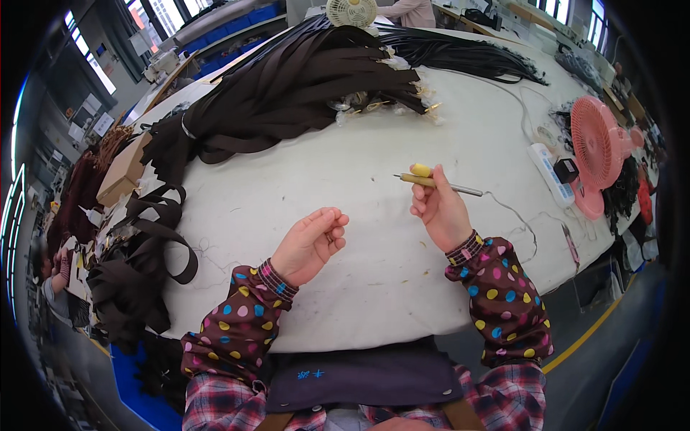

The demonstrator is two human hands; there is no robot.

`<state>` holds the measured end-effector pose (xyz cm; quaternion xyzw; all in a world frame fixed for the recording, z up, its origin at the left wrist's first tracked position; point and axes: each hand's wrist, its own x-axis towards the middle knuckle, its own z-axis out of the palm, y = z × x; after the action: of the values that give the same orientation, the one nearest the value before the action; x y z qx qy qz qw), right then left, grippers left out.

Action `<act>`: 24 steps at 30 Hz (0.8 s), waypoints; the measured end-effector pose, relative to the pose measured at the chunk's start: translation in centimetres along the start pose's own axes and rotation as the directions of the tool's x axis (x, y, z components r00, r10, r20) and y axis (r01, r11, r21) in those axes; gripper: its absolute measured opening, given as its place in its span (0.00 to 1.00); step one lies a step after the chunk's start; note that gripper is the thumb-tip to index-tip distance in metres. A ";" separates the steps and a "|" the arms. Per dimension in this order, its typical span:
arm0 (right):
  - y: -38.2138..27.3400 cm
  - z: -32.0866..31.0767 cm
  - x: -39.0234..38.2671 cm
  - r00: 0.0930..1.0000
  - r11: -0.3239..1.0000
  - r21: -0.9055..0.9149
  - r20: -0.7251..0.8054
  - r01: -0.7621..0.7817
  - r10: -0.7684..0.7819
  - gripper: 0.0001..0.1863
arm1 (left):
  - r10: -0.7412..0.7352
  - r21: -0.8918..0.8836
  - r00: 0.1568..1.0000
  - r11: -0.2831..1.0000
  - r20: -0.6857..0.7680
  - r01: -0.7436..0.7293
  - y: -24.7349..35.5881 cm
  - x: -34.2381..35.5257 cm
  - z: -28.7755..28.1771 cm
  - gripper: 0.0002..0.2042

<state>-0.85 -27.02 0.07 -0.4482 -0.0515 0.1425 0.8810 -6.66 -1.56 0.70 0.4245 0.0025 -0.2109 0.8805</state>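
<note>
My right hand (440,208) pinches a thin pen-shaped corded tool (418,179), which looks like a soldering iron. Its yellowish handle ends in a fine dark tip toward the left, and a metal rod and a grey cord trail off to the right. A yellow cover (421,170) shows on a fingertip of that hand. To the left, my left hand (309,241) is raised over the white table (359,287) with its fingers curled and thumb against them. Nothing shows between those fingers. Beyond both hands lies a large bundle of dark brown straps (280,100), with clear-wrapped ends toward the right.
Black straps (467,54) lie at the far side, near a cream fan (351,12). On the right stand a pink fan (600,140) and a white power strip (551,174). Looped dark straps (133,280) and a cardboard box (123,171) occupy the left edge. Other people work farther off.
</note>
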 end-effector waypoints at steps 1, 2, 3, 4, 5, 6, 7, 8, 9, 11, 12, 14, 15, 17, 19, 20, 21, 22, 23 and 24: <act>0.0 0.1 0.0 1.000 1.000 -0.018 -0.010 0.011 -0.012 0.25 | -0.004 -0.002 1.000 1.000 -0.011 0.004 0.0 0.0 0.3 0.05; 0.0 0.1 0.0 1.000 0.999 -0.037 -0.020 0.019 -0.020 0.25 | -0.009 -0.007 1.000 1.000 -0.024 0.008 0.0 -0.1 0.6 0.05; 0.1 0.2 0.0 0.999 0.998 -0.055 -0.029 0.026 -0.028 0.25 | 0.056 0.135 0.998 0.989 -0.004 -0.055 0.1 -0.2 0.6 0.04; 0.1 0.4 0.1 0.999 0.998 -0.062 -0.022 0.030 -0.031 0.25 | 0.118 0.273 0.993 0.954 0.025 -0.120 0.2 -0.3 0.7 0.04; 0.1 0.5 0.2 0.999 0.997 -0.069 -0.018 0.028 -0.030 0.25 | 0.171 0.401 0.984 0.898 0.057 -0.180 0.2 -0.5 0.8 0.05; 0.3 0.3 0.2 0.999 0.997 -0.078 -0.025 0.020 -0.022 0.25 | 0.234 0.586 0.960 0.760 0.155 -0.280 0.4 -1.0 2.0 0.06; 0.5 0.1 0.2 0.999 0.996 -0.085 -0.023 0.027 -0.029 0.25 | 0.270 0.727 0.926 0.576 0.264 -0.375 0.8 -1.7 3.8 0.07; 0.3 -0.1 0.0 0.999 0.994 -0.100 -0.026 0.036 -0.039 0.25 | 0.275 0.808 0.882 0.362 0.383 -0.464 1.1 -2.2 5.9 0.08; 0.2 -0.3 -0.1 0.999 0.993 -0.113 -0.027 0.041 -0.044 0.25 | 0.299 0.726 0.719 0.110 0.627 -0.679 1.2 -2.2 7.4 0.09; 0.7 0.5 0.5 0.999 0.994 -0.102 -0.012 0.032 -0.033 0.25 | 0.271 0.474 0.419 -0.185 0.867 -0.861 0.8 -3.4 11.1 0.11; 0.9 0.4 0.7 1.000 0.995 -0.096 -0.007 0.025 -0.026 0.25 | 0.234 0.434 0.390 -0.185 0.891 -0.881 0.7 -4.4 13.0 0.07; -0.2 -0.5 -0.3 0.996 0.990 -0.135 -0.071 0.038 -0.048 0.25 | 0.198 0.269 0.240 -0.136 0.950 -0.953 -0.1 -5.3 15.9 0.04; 0.0 -0.5 -0.1 0.997 0.990 -0.135 -0.066 0.033 -0.043 0.25 | 0.333 0.271 0.213 -0.137 0.918 -0.953 -1.8 -5.4 16.7 0.05; 0.1 -0.3 0.2 0.998 0.990 -0.133 -0.046 0.045 -0.052 0.26 | 0.494 0.272 0.153 -0.178 0.856 -0.946 -3.8 -5.6 17.6 0.10; 0.5 0.4 0.4 0.999 0.992 -0.125 -0.019 0.033 -0.035 0.26 | 0.564 0.295 0.114 -0.241 0.818 -0.925 -4.1 -5.8 17.3 0.16; 0.3 -0.2 -0.1 0.998 0.990 -0.138 -0.045 0.037 -0.044 0.26 | 0.595 0.273 0.085 -0.234 0.799 -0.933 -4.3 -5.3 16.9 0.17; 0.3 -0.1 -0.1 0.997 0.987 -0.155 -0.039 0.053 -0.059 0.25 | 0.547 0.236 0.062 -0.255 0.835 -0.938 -3.5 -5.4 16.2 0.18; 0.2 0.0 -0.1 0.997 0.983 -0.173 -0.035 0.068 -0.075 0.25 | 0.496 0.192 0.034 -0.271 0.868 -0.943 -2.7 -5.3 15.5 0.19; 0.4 -0.1 -0.2 0.996 0.978 -0.195 -0.036 0.073 -0.081 0.24 | 0.382 0.122 0.010 -0.271 0.924 -0.955 -0.9 -5.0 13.7 0.20; 0.4 0.0 -0.2 0.992 0.969 -0.220 -0.030 0.109 -0.119 0.23 | 0.334 0.096 0.005 -0.258 0.943 -0.961 -0.2 -5.0 13.3 0.18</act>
<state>-1.09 -26.85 -0.20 -0.5412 -0.0734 0.0754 0.8343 -13.60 -9.81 9.95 0.5802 -0.6517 0.3048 0.3817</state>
